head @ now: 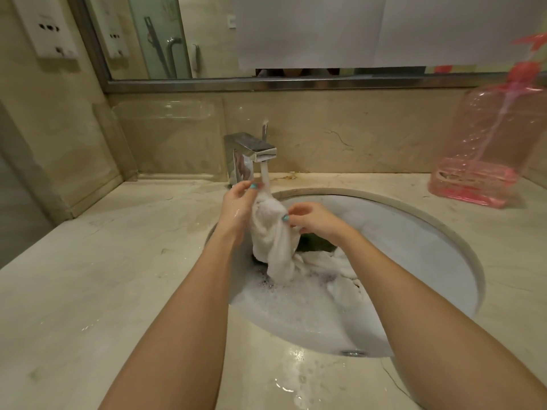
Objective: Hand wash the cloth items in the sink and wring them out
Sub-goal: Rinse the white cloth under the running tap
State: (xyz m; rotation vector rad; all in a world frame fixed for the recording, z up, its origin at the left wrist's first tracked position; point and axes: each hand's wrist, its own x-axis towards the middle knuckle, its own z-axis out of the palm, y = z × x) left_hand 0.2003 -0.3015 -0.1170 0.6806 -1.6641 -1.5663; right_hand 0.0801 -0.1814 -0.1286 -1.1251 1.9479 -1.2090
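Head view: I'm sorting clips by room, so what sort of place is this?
Most likely a bathroom: an oval white sink set in a beige marble counter, a square chrome tap running water, and a metal-framed wall mirror above.

1. Left hand (238, 204) sits just under the tap (251, 149), wet, with its fingers pinching the top of the cloth (272, 235).
2. Right hand (313, 221) is lower and right of the tap, pinching the cloth's side.
3. Both bare forearms stretch toward the tap.
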